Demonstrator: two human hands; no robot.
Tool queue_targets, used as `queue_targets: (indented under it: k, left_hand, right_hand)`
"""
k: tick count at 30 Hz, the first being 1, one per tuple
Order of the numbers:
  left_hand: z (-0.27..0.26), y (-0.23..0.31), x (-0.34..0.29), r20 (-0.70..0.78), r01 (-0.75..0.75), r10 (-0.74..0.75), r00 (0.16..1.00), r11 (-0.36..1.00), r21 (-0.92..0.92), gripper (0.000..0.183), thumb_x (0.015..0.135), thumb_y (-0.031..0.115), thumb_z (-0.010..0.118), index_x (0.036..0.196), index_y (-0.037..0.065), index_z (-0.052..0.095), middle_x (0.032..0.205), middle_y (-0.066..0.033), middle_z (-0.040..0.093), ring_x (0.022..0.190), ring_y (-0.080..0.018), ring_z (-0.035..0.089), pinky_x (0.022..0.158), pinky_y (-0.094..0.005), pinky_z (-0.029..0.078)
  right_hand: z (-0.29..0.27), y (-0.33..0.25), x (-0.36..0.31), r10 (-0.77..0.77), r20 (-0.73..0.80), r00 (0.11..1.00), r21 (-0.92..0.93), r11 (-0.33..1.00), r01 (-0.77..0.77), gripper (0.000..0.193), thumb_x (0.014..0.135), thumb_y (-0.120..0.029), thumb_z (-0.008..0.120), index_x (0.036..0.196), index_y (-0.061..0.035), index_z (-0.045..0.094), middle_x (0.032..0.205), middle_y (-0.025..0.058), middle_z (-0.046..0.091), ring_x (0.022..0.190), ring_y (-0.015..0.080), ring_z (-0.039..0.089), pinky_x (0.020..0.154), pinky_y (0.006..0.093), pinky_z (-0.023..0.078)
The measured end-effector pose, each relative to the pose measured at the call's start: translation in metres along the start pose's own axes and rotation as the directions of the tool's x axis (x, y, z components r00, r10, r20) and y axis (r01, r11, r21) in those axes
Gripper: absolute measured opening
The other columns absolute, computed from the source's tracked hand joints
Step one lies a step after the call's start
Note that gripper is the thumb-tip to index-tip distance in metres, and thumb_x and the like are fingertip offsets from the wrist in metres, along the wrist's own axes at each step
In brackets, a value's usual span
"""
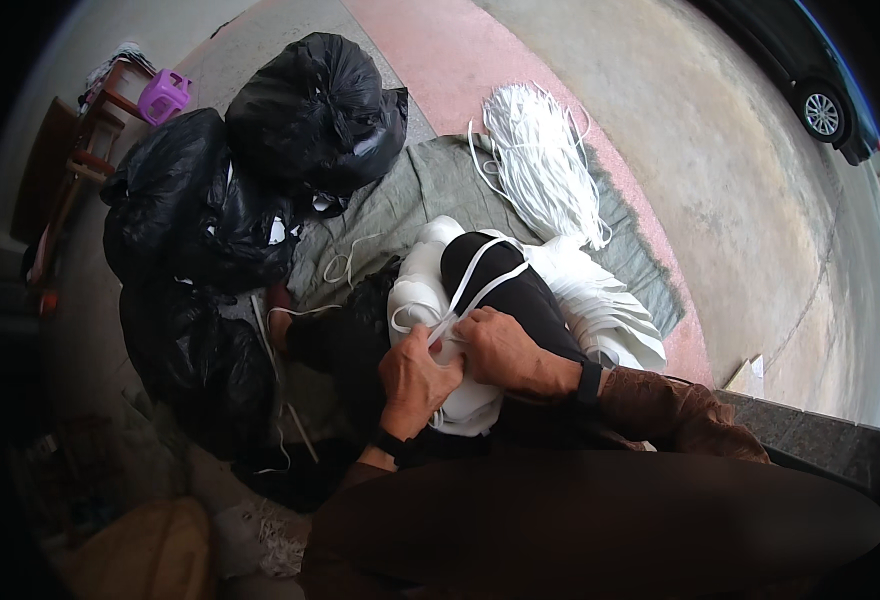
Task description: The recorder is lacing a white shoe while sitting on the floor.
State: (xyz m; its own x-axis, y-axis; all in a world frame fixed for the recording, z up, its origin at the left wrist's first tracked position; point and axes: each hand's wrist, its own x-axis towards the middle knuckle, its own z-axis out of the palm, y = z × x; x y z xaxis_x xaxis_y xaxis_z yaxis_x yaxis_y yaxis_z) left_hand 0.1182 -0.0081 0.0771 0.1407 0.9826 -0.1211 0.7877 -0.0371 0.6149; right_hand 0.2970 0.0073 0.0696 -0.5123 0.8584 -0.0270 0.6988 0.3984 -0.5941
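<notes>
The left hand (415, 378) and right hand (505, 350) meet at the centre over a stack of white pieces (465, 400) on the person's lap. Both sets of fingers are closed, pinching a white strap (475, 275) that runs up toward 12 o'clock. The strap looks light, limp and thin, best gripped near the stack. Black bags (260, 170) sit at 10 o'clock.

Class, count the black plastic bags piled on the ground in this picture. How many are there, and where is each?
3, possibly more hidden: one black bag at top centre, a second bag left of it, and a third bag below, near the left hand.
</notes>
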Motion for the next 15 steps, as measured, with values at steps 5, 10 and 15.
queue_targets:
  k: [5,10,15]
  left_hand:
    - [-0.005,0.017,-0.005,0.045,0.029,-0.031,0.999,0.999,0.032,0.034,0.072,0.031,0.078,0.085,0.004,0.062,0.082,-0.0148,0.069,0.076,-0.0349,0.069,0.069,-0.0447,0.054]
    - [0.007,0.018,-0.010,-0.027,0.010,-0.009,1.000,0.999,0.038,0.031,0.074,0.026,0.078,0.086,0.003,0.061,0.085,-0.0150,0.069,0.077,-0.0356,0.069,0.068,-0.0451,0.053]
    - [0.015,0.022,-0.007,-0.146,-0.026,0.032,0.989,0.999,0.047,0.028,0.076,0.020,0.077,0.089,0.003,0.059,0.081,-0.0142,0.067,0.075,-0.0362,0.068,0.066,-0.0456,0.053]
  right_hand:
    - [0.000,0.015,-0.001,-0.128,0.034,0.991,0.069,0.990,0.125,0.038,0.064,-0.005,0.070,0.101,0.0006,0.068,0.090,0.0143,0.063,0.089,0.0334,0.064,0.077,0.0415,0.054]
    - [-0.004,0.016,-0.005,-0.129,0.018,0.991,0.176,0.976,0.124,0.025,0.065,-0.008,0.071,0.087,0.0001,0.063,0.089,0.0162,0.063,0.087,0.0357,0.065,0.076,0.0436,0.054]
    - [-0.001,0.008,-0.007,-0.050,-0.032,0.998,0.153,0.987,0.054,0.027,0.064,-0.007,0.070,0.088,-0.0001,0.063,0.090,0.0175,0.064,0.087,0.0370,0.065,0.078,0.0431,0.054]
